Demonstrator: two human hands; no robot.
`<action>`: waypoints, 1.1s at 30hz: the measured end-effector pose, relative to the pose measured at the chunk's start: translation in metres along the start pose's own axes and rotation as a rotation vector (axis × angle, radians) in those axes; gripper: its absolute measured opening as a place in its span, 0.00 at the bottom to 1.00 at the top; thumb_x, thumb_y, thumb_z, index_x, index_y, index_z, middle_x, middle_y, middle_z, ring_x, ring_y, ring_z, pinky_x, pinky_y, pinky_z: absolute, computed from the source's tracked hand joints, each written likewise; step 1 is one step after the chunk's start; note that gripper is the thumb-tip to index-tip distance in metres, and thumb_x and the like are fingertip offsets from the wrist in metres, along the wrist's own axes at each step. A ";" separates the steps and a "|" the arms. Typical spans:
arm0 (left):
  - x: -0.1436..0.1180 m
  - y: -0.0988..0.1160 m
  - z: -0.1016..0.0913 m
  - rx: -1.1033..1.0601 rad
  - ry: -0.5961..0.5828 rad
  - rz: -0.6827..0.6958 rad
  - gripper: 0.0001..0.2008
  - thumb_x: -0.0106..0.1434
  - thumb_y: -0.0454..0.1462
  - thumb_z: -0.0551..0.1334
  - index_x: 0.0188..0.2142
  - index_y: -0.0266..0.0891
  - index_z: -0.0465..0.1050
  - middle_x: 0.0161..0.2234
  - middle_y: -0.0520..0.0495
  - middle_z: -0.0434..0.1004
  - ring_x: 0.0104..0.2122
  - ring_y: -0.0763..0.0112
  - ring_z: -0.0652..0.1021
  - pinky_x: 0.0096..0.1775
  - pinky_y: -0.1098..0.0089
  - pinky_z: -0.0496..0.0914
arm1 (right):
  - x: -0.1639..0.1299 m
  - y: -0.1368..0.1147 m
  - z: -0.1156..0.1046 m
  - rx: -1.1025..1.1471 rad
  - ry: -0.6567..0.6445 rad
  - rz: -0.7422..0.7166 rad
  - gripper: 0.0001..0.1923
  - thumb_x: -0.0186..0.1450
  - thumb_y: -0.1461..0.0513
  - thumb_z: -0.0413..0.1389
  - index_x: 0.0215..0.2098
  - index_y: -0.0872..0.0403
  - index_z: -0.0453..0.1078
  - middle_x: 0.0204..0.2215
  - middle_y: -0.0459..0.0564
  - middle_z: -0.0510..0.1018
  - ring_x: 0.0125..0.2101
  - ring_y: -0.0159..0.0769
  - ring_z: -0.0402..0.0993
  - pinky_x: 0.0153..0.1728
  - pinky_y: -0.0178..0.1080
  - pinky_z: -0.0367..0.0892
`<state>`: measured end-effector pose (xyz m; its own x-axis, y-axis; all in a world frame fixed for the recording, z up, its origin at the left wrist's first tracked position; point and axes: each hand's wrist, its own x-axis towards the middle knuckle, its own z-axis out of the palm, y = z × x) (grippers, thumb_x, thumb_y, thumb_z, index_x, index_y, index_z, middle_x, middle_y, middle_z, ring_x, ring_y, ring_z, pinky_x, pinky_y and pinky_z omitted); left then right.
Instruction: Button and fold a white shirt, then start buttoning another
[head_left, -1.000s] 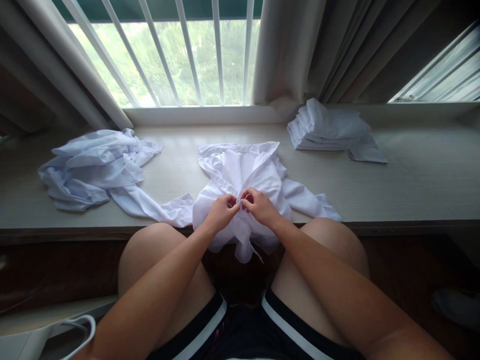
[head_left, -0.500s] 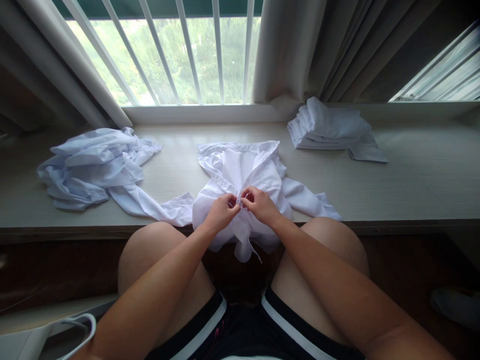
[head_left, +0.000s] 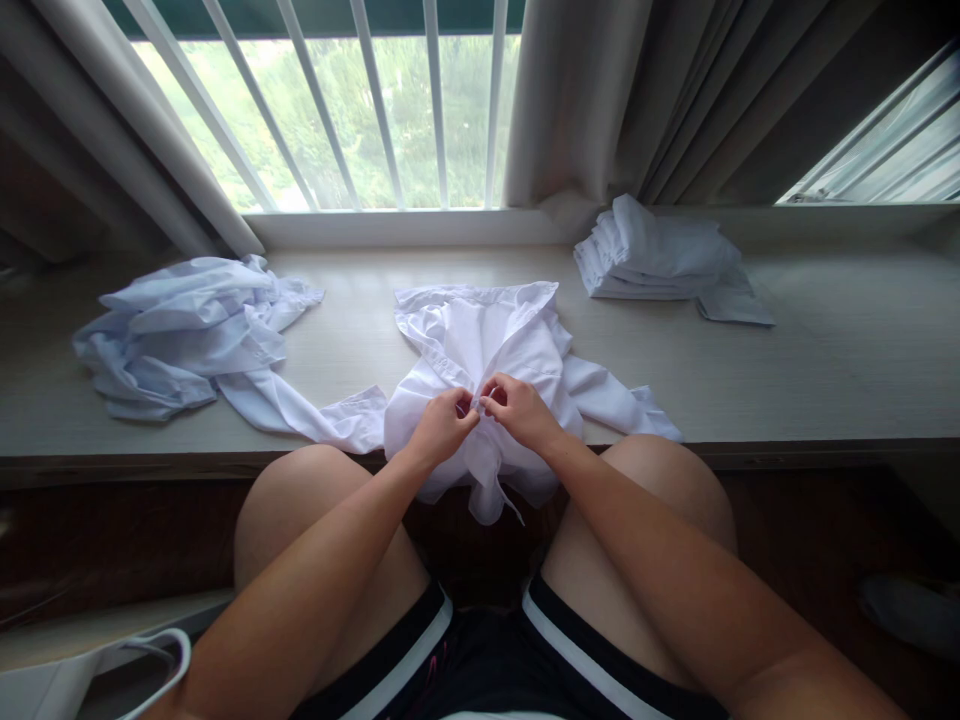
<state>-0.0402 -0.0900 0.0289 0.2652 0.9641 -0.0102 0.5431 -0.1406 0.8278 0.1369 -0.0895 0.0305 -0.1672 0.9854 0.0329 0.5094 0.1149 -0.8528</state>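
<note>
A white shirt (head_left: 525,345) lies on the table with its collar end toward the window, its sleeves out to the sides and its lower part hanging over the front edge. My left hand (head_left: 448,418) pinches one front edge of the shirt near the middle. Close against it, my right hand (head_left: 517,405) pinches the cloth from the other side, fingertips almost touching the left ones. Whether a button sits between the fingers is too small to make out.
At the left is a crumpled heap of white cloth (head_left: 187,330). A stack of folded white garments (head_left: 660,255) rests at the back right of the table (head_left: 847,360). Beyond stand a barred window (head_left: 390,110) and grey curtains (head_left: 577,100). My knees touch the table's front edge.
</note>
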 end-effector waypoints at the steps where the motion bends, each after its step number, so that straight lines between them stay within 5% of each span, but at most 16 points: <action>1: 0.000 0.000 0.000 -0.001 0.000 0.000 0.05 0.62 0.37 0.62 0.33 0.40 0.76 0.29 0.51 0.77 0.31 0.69 0.75 0.35 0.70 0.65 | 0.000 0.000 0.000 -0.001 -0.001 0.000 0.02 0.67 0.63 0.59 0.37 0.53 0.74 0.28 0.45 0.79 0.30 0.31 0.75 0.34 0.31 0.66; 33: -0.003 0.001 -0.001 0.054 0.001 0.013 0.04 0.62 0.35 0.61 0.31 0.40 0.74 0.28 0.52 0.76 0.30 0.71 0.74 0.34 0.71 0.64 | -0.002 -0.003 0.000 0.005 -0.025 0.015 0.02 0.67 0.64 0.59 0.37 0.54 0.75 0.29 0.45 0.79 0.30 0.30 0.74 0.34 0.31 0.65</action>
<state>-0.0412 -0.0926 0.0306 0.2715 0.9624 0.0010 0.5815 -0.1649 0.7967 0.1359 -0.0922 0.0326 -0.1807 0.9835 0.0066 0.5077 0.0990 -0.8558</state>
